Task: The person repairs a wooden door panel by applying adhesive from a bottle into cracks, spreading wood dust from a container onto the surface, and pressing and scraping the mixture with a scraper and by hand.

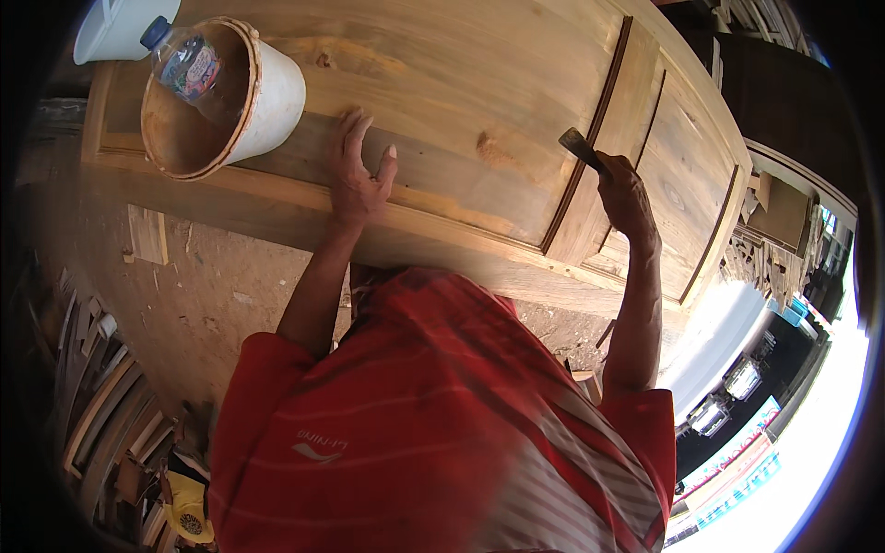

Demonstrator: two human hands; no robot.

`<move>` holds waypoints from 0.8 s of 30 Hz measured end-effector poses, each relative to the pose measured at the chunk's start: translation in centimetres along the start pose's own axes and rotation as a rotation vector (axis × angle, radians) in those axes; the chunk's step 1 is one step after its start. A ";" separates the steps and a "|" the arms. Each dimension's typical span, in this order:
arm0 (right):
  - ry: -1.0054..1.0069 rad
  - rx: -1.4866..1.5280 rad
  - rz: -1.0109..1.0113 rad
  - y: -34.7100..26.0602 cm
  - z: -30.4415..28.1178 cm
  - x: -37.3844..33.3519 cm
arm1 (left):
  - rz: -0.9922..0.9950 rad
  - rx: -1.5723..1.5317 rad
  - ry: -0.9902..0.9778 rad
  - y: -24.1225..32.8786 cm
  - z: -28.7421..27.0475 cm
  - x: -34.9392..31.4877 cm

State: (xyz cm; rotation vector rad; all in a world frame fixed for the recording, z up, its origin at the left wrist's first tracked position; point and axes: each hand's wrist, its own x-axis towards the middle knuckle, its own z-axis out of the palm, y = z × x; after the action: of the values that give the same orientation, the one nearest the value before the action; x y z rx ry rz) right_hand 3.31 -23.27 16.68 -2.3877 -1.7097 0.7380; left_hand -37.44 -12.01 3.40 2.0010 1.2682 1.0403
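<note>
A large wooden panelled door (433, 101) lies flat before me, with raised frame strips and dark lines along some joints. My left hand (359, 180) rests on its near part, fingers spread and nothing in them. Over the door's right part, my right hand (627, 198) is closed round a short dark tool (579, 147) with a flat, wide end. Whether that is a scraper or a brush, I cannot tell. A brownish patch (498, 147) marks the wood between my hands. Left of my left hand, a white bucket (281, 101) tilts on the door.
A clear plastic bottle (191, 69) with a blue cap sits in the bucket's mouth. Another white container (120, 28) is at the far left. Stacked wood pieces (111, 405) lie low on the left, with a yellow item (187, 507) beside them. More timber (774, 267) stands right.
</note>
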 end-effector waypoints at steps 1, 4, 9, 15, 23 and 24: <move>0.007 0.002 -0.027 1.2 -0.1 0.5 | -0.007 0.013 0.008 0.2 -0.1 0.0; 0.030 0.057 -0.209 6.2 0.7 3.0 | 0.006 0.093 0.002 0.8 -0.1 0.4; 0.000 0.077 -0.411 5.6 2.3 8.5 | 0.008 0.166 -0.037 1.4 -0.3 0.5; -0.063 0.030 -0.736 -0.1 3.9 11.4 | -0.014 0.183 -0.017 1.3 0.1 0.4; -0.138 -0.095 -0.571 1.6 -0.3 5.0 | -0.004 0.202 0.031 1.0 0.3 0.3; -0.184 -0.029 -0.460 2.2 -0.4 3.9 | 0.004 0.195 0.031 0.8 0.2 0.4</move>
State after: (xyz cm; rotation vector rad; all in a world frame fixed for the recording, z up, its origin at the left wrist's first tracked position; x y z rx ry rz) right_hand 6.31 -20.42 14.97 -1.8712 -2.2384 0.8737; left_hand -36.78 -12.01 3.96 2.1394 1.4309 0.9851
